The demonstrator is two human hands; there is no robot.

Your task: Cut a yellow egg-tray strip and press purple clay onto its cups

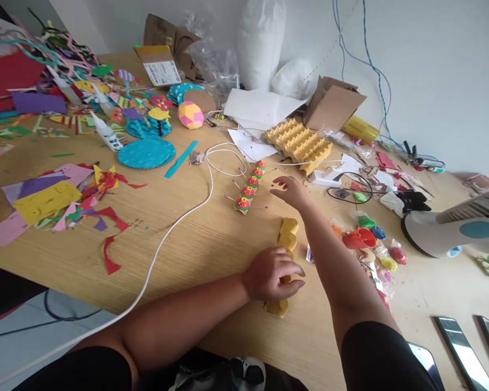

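My left hand [272, 275] lies across a strip of yellow egg carton [287, 233] on the table; its thumb and fingers are apart, and it covers the strip's middle. Farther forward, my right hand [290, 192] hovers with loosely spread fingers and nothing visible in them. Just left of it stands a row of red and green decorated carton cups [249, 192], with thin purple-tipped sticks poking out at both sides. Beyond these lies a larger yellow egg carton tray [299, 142].
A white cable [179, 218] crosses the table left of my hands. Paper scraps [49, 201], blue discs [146, 153] and a glue bottle [106, 132] lie to the left. At right are a red cup [359, 238], clay bags, a fan [452, 222] and phones [466, 350].
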